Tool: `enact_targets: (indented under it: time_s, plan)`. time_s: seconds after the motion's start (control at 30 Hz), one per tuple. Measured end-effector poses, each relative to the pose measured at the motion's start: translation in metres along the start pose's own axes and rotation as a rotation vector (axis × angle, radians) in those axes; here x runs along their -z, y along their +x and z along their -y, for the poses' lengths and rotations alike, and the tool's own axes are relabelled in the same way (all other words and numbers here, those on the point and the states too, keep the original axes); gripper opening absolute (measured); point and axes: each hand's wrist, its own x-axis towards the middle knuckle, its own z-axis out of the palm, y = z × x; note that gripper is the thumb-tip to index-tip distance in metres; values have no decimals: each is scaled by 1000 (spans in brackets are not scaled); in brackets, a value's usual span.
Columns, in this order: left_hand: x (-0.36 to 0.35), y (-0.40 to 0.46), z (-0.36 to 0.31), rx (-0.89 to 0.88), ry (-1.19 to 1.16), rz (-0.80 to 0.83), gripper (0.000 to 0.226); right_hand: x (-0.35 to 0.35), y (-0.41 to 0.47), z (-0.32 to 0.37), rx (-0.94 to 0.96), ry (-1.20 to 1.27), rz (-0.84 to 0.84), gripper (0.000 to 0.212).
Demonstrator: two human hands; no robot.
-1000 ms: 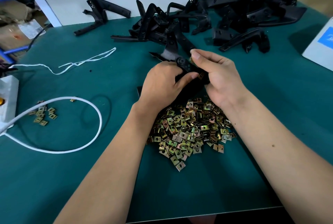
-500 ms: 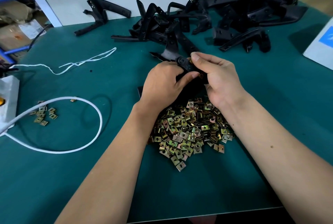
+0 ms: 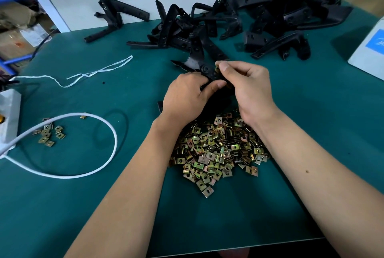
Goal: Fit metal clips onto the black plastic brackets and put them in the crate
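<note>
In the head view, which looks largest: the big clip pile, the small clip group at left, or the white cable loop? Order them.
1. white cable loop
2. big clip pile
3. small clip group

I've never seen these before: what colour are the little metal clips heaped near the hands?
The clips are brassy yellow-gold with greenish, iridescent tints, clearest in the head view.

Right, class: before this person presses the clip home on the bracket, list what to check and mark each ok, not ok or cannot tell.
1. Left hand grips the bracket: ok.
2. Right hand pinches a clip at the bracket's edge: ok.
3. Clip lined up square with its slot: cannot tell, fingers cover it.
4. More clips within reach, the pile just below the hands: ok.
5. More brackets waiting in the heap at the back: ok.
6. Crate ready: cannot tell, none in view.
</note>
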Motion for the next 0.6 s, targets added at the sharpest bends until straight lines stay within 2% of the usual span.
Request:
enact_targets:
  time_s: [0.2,0.6]
  plan:
    - [-1,3,3,27,-46,18,54,0,2,-4,126,-57,-4,13]
    - [-2,4,5,55,-51,38,56,6,6,-4,196,-143,31,12]
